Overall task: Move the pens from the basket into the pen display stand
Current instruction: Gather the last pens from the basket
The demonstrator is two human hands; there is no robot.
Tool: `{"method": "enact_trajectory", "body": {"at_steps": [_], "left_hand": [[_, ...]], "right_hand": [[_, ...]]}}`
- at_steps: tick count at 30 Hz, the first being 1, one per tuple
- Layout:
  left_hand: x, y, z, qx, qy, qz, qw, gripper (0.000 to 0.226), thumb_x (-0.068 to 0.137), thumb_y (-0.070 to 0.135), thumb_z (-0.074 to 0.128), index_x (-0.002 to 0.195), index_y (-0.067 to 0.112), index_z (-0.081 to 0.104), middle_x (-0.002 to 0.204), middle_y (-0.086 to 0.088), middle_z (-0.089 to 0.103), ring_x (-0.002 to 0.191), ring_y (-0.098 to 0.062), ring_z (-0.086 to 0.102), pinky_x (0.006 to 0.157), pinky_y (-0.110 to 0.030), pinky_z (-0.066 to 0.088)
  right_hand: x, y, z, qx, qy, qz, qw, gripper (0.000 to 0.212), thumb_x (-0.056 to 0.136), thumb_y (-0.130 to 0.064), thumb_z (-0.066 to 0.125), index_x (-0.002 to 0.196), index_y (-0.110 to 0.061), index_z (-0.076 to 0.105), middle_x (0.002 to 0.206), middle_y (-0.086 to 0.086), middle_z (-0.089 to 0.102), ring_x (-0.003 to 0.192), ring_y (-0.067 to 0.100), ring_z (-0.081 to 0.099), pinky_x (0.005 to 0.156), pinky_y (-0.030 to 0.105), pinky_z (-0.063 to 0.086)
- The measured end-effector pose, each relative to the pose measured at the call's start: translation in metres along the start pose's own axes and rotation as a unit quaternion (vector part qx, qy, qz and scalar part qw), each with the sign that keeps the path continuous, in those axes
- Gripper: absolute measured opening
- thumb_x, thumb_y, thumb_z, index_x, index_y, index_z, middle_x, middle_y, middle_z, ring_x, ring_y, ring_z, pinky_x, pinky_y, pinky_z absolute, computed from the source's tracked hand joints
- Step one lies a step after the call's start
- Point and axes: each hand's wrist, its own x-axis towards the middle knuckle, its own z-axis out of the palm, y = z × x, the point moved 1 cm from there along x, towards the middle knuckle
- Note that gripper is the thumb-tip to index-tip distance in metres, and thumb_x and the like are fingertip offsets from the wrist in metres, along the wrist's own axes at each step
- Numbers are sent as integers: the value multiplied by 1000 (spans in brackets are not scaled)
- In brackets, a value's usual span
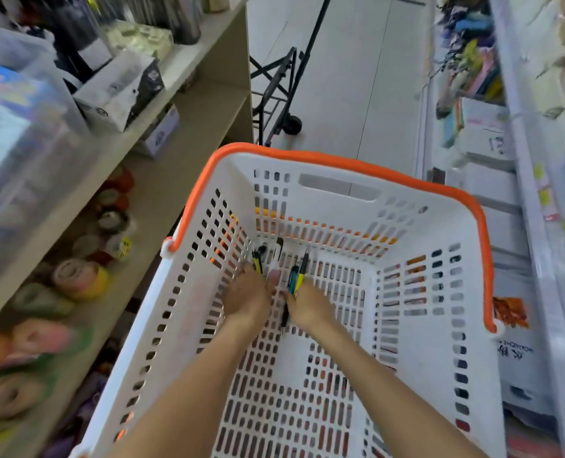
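A white perforated basket (433,325) with an orange handle (340,161) fills the lower middle of the head view. Both my hands reach down to its floor near the far wall. My left hand (248,300) grips a few pens (258,259) with yellow and black barrels, their ends sticking out past the fingers. My right hand (307,307) grips a bundle of pens (298,276) in green, yellow and black, and a dark pen end shows below its fingers. No pen display stand is in view.
Beige shelves (188,104) on the left carry tape rolls (79,279), boxes and a clear plastic bin (16,127). A black folding trolley (281,94) stands on the pale floor beyond the basket. White shelving (525,180) with stationery runs along the right.
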Motion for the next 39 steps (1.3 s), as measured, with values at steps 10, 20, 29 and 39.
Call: {"method": "enact_trajectory", "body": {"at_steps": [10, 20, 29, 39], "left_hand": [[13, 12, -7, 200, -15, 109, 973, 33, 101, 34, 43, 105, 6, 60, 111, -10, 64, 101, -25, 61, 66, -28, 37], [6, 6, -10, -54, 15, 157, 986, 27, 99, 35, 38, 97, 12, 53, 102, -7, 56, 99, -29, 53, 77, -38, 45], [-89, -10, -43, -532, -226, -96, 811, 27, 101, 18, 45, 109, -2, 62, 83, -8, 69, 61, -12, 64, 60, -23, 55], [-209, -64, -95, -646, -244, -18, 723, 17, 100, 14, 47, 111, 13, 60, 89, -8, 66, 75, -16, 64, 68, -25, 54]], "right_hand": [[-5, -5, -3, -78, -30, -73, 994, 18, 100, -28, 43, 102, -12, 51, 87, 7, 59, 78, 24, 60, 52, 27, 34], [-24, 9, -15, 275, -129, -33, 952, 36, 105, -23, 27, 140, -15, 27, 87, 8, 57, 73, 20, 58, 68, 30, 50], [-92, 6, -46, 396, -171, -30, 902, 23, 104, -20, 35, 122, -11, 46, 63, 0, 43, 40, 7, 33, 39, 18, 28], [-249, -32, -20, 296, -39, -133, 945, 9, 102, -17, 37, 109, -11, 38, 75, 6, 54, 50, 11, 47, 50, 21, 41]]}}
